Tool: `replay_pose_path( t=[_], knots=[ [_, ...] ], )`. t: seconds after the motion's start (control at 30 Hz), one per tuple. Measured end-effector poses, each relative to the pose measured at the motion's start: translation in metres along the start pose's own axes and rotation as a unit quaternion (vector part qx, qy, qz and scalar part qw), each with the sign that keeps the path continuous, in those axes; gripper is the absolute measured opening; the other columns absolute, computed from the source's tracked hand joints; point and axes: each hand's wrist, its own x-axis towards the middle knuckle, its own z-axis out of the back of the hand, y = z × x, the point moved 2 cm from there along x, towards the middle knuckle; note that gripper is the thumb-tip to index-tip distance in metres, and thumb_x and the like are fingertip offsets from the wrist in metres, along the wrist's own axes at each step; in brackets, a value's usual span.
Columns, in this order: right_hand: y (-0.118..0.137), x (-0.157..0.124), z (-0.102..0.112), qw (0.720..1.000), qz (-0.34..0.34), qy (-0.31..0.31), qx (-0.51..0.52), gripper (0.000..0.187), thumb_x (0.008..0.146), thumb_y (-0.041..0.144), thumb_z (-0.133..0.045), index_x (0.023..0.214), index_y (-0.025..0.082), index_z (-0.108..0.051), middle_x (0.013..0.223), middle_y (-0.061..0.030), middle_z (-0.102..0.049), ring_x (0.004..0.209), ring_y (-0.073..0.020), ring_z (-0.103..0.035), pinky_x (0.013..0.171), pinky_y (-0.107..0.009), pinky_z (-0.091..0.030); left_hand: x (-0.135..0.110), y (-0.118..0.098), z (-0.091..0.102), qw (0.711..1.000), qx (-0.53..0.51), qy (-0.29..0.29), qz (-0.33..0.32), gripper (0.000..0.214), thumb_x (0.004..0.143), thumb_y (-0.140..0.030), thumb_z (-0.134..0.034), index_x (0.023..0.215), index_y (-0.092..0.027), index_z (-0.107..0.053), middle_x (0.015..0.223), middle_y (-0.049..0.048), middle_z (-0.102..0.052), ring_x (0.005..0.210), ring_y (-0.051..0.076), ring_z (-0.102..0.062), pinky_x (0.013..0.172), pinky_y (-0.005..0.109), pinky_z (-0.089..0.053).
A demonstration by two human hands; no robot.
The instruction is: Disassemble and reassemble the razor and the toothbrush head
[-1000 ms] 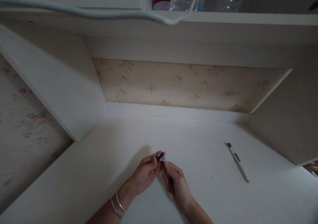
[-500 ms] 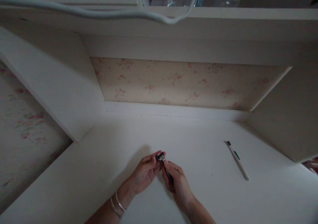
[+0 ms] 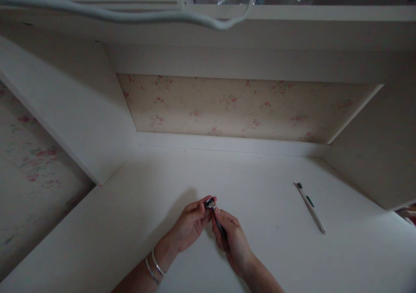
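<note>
Razor [image 3: 212, 206], seemingly, is over the desk [image 3: 260, 184]: your left hand [image 3: 191, 226] pinches its head [image 3: 208, 203], your right hand [image 3: 233, 237] grasps its handle [image 3: 221, 229]. Both parts meet, though whether they're fully joined is too small to tell.

On the wrist behind our left hand [image 3: 191, 226], we wear one slim, rounded, silver-coloured bangle of metallic sheen [image 3: 157, 263] and, nearer the elbow, a second narrow, silver-coloured band [image 3: 150, 270] (its finer detail is too small for us to read). A strip of wrist shows between them. Our right hand [image 3: 233, 239] and right forearm [image 3: 261, 275] are bare.
</note>
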Motion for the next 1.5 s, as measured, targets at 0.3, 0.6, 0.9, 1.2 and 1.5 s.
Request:
replay_pose_path(
  t=[0.3,0.6,0.9,1.2,1.5],
  knots=[
    [0.001,0.001,0.002,0.999,0.021,0.0,-0.043,0.045,0.084,0.053,-0.053,0.058,0.018,-0.043,0.042,0.0087,-0.031,0.034,-0.0035,-0.018,0.033,-0.02,-0.009,0.001,0.0,0.0,1.0,-0.005,0.006,-0.003,0.024,0.077,-0.022,-0.07,0.1,-0.015,-0.071,0.11,0.0081,-0.07,0.098,0.015,-0.064,0.091,0.026,-0.044],
    [0.0,0.0,0.0,1.0,-0.006,-0.008,0.0,0.043,0.081,0.053,-0.057,0.06,0.018,-0.043,0.045,0.0086,-0.034,0.036,-0.0035,-0.019,0.035,-0.018,-0.01,0.001,0.0,0.0,1.0,0.007,0.0,-0.001,0.026,0.076,-0.022,-0.071,0.102,-0.015,-0.07,0.113,0.008,-0.068,0.097,0.015,-0.063,0.089,0.025,-0.044],
    [0.007,-0.003,0.003,0.998,-0.057,-0.001,0.038,0.039,0.075,0.052,-0.064,0.067,0.017,-0.05,0.052,0.0072,-0.039,0.04,-0.0029,-0.023,0.035,-0.016,-0.011,0.0,-0.002,0.0,1.0,0.028,0.006,0.004,0.03,0.073,-0.023,-0.074,0.101,-0.014,-0.071,0.11,0.0078,-0.069,0.094,0.015,-0.063,0.09,0.026,-0.043],
    [0.01,-0.003,0.004,0.997,-0.069,0.037,0.024,0.038,0.08,0.053,-0.058,0.067,0.018,-0.05,0.045,0.0087,-0.037,0.033,-0.0028,-0.017,0.033,-0.018,-0.008,0.0,-0.002,0.002,0.998,0.055,0.01,0.003,0.027,0.077,-0.024,-0.07,0.102,-0.013,-0.07,0.112,0.0098,-0.068,0.095,0.016,-0.063,0.091,0.028,-0.043],
    [0.005,-0.001,0.004,0.999,-0.05,0.006,0.003,0.041,0.078,0.055,-0.06,0.066,0.017,-0.05,0.046,0.0081,-0.037,0.036,-0.0035,-0.02,0.034,-0.017,-0.008,0.0,-0.004,0.0,0.998,0.059,0.004,0.001,0.027,0.077,-0.022,-0.07,0.103,-0.013,-0.07,0.113,0.0101,-0.068,0.093,0.015,-0.062,0.092,0.027,-0.042]
  ],
)
